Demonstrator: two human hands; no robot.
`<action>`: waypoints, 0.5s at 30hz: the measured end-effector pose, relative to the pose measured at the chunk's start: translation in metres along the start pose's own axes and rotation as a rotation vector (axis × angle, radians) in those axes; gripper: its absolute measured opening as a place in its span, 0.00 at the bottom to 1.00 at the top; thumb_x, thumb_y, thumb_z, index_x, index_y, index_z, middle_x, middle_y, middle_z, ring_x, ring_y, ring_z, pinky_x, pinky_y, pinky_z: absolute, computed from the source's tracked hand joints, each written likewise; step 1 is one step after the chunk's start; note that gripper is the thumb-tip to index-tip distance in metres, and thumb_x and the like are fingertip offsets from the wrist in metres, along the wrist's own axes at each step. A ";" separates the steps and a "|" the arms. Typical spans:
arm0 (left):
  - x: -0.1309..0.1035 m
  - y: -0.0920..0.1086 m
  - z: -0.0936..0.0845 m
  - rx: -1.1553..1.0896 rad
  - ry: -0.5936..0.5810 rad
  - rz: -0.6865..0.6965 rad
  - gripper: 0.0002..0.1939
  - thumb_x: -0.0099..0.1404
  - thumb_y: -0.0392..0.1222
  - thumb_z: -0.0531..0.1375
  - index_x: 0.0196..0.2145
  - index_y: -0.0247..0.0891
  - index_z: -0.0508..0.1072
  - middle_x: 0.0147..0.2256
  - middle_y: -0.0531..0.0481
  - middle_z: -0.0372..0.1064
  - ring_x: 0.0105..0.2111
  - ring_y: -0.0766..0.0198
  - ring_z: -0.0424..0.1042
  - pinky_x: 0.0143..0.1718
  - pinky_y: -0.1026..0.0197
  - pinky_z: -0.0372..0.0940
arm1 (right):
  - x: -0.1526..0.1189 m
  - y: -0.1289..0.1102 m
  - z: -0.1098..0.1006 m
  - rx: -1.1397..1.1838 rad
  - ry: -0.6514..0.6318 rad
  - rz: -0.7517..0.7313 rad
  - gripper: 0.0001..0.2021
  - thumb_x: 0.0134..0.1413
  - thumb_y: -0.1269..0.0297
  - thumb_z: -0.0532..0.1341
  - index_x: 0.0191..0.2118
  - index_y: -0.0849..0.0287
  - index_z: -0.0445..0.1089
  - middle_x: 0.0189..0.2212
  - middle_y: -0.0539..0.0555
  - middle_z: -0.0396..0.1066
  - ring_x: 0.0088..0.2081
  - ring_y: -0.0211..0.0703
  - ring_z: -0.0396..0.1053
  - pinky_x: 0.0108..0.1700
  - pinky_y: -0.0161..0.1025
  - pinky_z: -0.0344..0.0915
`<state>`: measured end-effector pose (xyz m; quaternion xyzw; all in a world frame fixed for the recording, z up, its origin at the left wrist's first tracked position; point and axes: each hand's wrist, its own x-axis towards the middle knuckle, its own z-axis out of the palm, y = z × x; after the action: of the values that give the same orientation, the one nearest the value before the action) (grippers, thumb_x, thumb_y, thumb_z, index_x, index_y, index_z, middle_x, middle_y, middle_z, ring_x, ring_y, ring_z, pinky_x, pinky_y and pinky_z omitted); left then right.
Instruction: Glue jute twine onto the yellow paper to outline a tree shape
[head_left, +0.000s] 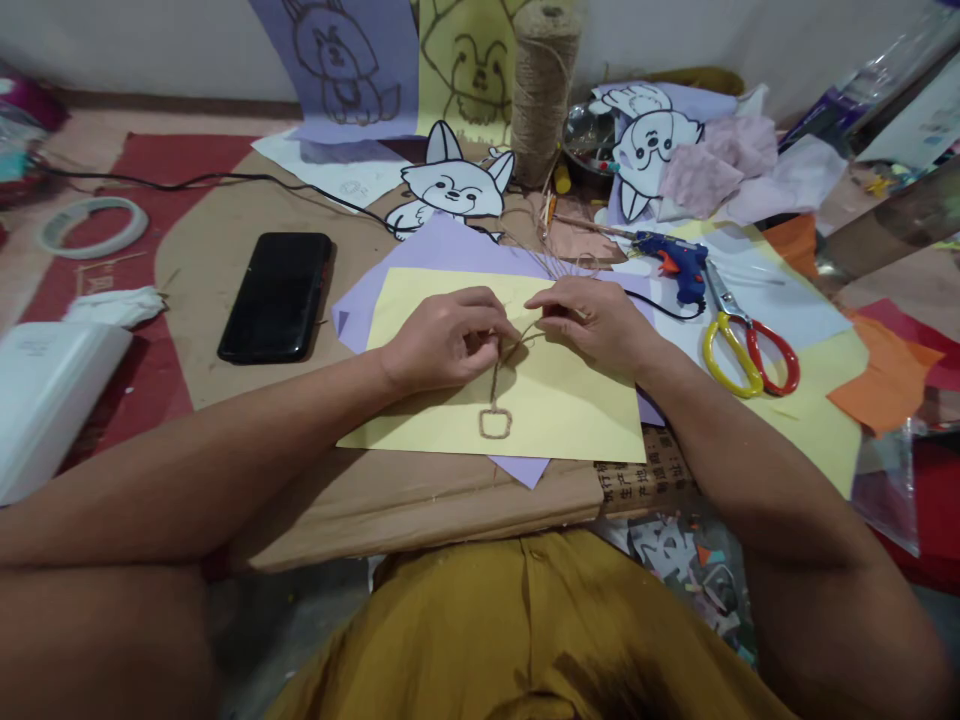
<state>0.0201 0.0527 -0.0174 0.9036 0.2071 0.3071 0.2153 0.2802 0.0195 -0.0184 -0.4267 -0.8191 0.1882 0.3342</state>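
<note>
Brown twine (493,385) lies on a yellow sheet (585,410), forming a small rounded square at its lower end with a line rising from it. My left hand (454,338) rests on the sheet, its fingers pinched on the twine near the top of that line. To its right, my right hand (589,318) holds the loose end of the same twine between thumb and forefinger, just above the paper. Purple paper (442,245) sticks out from under the yellow sheet.
A black phone (276,298) and a tape roll (91,227) lie left. Scissors (750,350) and a blue glue gun (679,262) are at right. Behind stand a twine spool (544,90) and a fox cutout (454,188). A white device (56,400) sits far left.
</note>
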 end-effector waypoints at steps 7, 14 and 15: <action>-0.012 -0.001 -0.003 0.171 -0.158 0.096 0.19 0.64 0.32 0.59 0.48 0.42 0.85 0.45 0.44 0.82 0.42 0.58 0.79 0.41 0.59 0.72 | 0.001 -0.002 0.001 0.032 -0.017 0.016 0.05 0.62 0.69 0.67 0.36 0.54 0.81 0.36 0.54 0.81 0.38 0.47 0.74 0.43 0.45 0.68; -0.010 0.001 -0.002 0.182 -0.154 0.112 0.19 0.65 0.30 0.58 0.49 0.38 0.84 0.44 0.43 0.81 0.43 0.56 0.78 0.41 0.58 0.73 | 0.000 -0.005 0.001 -0.027 -0.039 -0.004 0.05 0.61 0.71 0.67 0.36 0.55 0.80 0.36 0.54 0.77 0.37 0.46 0.72 0.40 0.44 0.66; -0.010 0.001 -0.002 0.183 -0.163 0.104 0.19 0.65 0.31 0.58 0.49 0.39 0.84 0.45 0.43 0.81 0.43 0.56 0.78 0.41 0.58 0.72 | -0.001 -0.004 0.001 -0.025 -0.042 -0.010 0.05 0.61 0.71 0.67 0.36 0.55 0.80 0.36 0.54 0.77 0.37 0.45 0.72 0.40 0.43 0.66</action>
<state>0.0121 0.0472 -0.0196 0.9510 0.1688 0.2231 0.1319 0.2773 0.0164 -0.0166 -0.4228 -0.8302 0.1852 0.3125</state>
